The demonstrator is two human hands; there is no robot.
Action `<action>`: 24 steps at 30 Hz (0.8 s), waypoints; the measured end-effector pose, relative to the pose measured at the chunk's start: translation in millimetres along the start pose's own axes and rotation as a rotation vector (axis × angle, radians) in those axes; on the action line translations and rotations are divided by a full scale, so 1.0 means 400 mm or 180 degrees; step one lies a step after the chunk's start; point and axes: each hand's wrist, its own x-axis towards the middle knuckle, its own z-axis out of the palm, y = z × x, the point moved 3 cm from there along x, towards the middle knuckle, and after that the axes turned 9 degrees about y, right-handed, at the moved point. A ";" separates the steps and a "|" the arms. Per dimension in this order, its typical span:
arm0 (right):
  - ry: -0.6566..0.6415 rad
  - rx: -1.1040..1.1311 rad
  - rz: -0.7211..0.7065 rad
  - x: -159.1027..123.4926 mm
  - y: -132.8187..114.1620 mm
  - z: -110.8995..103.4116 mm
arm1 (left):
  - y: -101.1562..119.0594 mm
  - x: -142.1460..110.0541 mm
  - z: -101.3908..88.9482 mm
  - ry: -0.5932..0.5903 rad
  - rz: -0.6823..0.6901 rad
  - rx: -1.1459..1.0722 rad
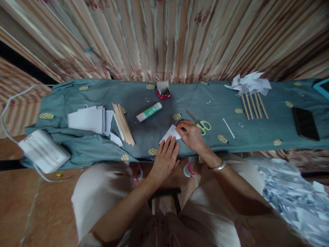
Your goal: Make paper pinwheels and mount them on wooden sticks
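Observation:
A small folded piece of white paper [169, 133] lies on the green cloth near the table's front edge. My left hand [166, 155] rests on its lower edge with the fingers stretched flat. At the paper's right corner, my right hand [192, 136] has its fingers curled and pressed together on the edge, hiding that corner. Scissors [204, 127] with pale green handles lie just beyond the right hand, blades pointing away. A glue stick [149, 112] with a green label lies on its side behind the paper.
Wooden sticks [123, 124] and stacked white paper [87, 120] lie left, beside a white power strip [44, 151]. An open red box [163, 92] stands behind. Rightward are a paper strip [228, 128], several pinwheels [250, 84] and a phone [305, 123]. Folded paper [293, 195] is heaped low right.

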 end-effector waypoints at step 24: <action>0.0089 -0.0153 0.0032 0.002 0.002 0.017 | -0.002 0.002 0.006 -0.0182 0.0107 0.0214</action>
